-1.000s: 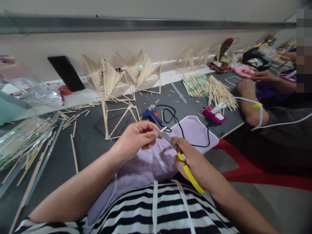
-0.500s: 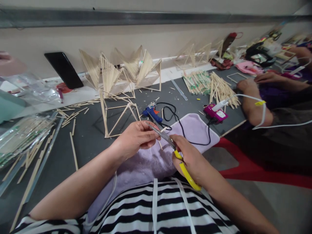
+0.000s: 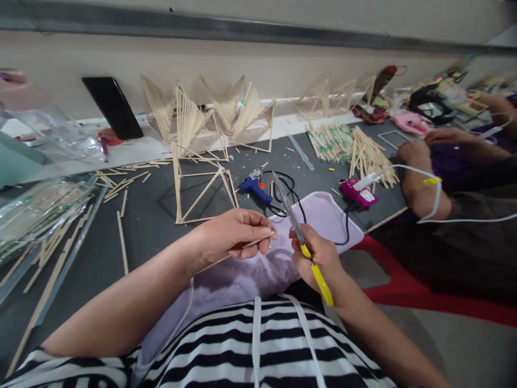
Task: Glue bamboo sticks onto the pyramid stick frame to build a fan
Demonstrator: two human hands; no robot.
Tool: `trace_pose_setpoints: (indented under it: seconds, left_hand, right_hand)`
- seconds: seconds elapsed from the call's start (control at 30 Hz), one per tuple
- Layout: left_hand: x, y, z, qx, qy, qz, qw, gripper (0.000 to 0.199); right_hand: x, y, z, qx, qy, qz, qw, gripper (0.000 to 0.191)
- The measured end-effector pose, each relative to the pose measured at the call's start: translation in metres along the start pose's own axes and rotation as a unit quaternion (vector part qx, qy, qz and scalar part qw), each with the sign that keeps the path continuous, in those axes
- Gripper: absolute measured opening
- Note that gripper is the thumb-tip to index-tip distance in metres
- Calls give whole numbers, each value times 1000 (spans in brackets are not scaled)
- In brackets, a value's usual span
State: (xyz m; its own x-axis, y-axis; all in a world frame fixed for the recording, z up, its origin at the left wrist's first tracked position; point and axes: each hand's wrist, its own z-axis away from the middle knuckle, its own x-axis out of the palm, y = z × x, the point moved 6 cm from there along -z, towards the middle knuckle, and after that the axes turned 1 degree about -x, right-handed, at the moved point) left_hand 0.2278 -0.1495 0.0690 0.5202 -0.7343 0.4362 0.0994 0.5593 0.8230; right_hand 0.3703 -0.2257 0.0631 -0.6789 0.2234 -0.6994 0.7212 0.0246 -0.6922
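Observation:
Between the fingertips of my left hand [image 3: 238, 231] is a thin wooden stick [image 3: 216, 263], which slants down under the palm. My right hand [image 3: 317, 253] is wrapped around a pair of scissors [image 3: 301, 237] with yellow handles; the blades look closed and point up and away, apart from the stick. Beneath both hands a lilac cloth [image 3: 323, 213] covers my lap and the table edge. Just beyond my left hand stands an open wooden stick frame [image 3: 197, 202]. A blue glue gun [image 3: 256, 188] lies on the table past my fingers.
Fan-shaped stick models [image 3: 191, 121] stand along the wall near a black phone [image 3: 113, 108]. Stick piles [image 3: 369, 156] lie at right beside a magenta power socket [image 3: 359, 193]. Bagged sticks [image 3: 40, 215] and metal rulers are at left. A co-worker's arm [image 3: 424, 183] rests at right.
The scissors have drawn back to the right from my left hand, and their blades now point more steeply away. My left hand has turned, bringing the long stick into view.

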Motion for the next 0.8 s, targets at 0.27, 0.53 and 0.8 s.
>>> trace_pose_setpoints:
  seconds: [0.27, 0.53, 0.8]
  left_hand:
    - [-10, 18, 9, 71, 33, -9, 997, 14]
    - [-17, 44, 33, 120, 76, -72, 987, 14]
    - [-68, 128, 148, 471, 276, -108, 831, 5]
  right_hand:
    - [-11, 5, -8, 48, -3, 3, 999, 33]
    - [4, 28, 1, 25, -215, 115, 969, 33]
    - [55, -5, 10, -119, -374, 147, 908, 50]
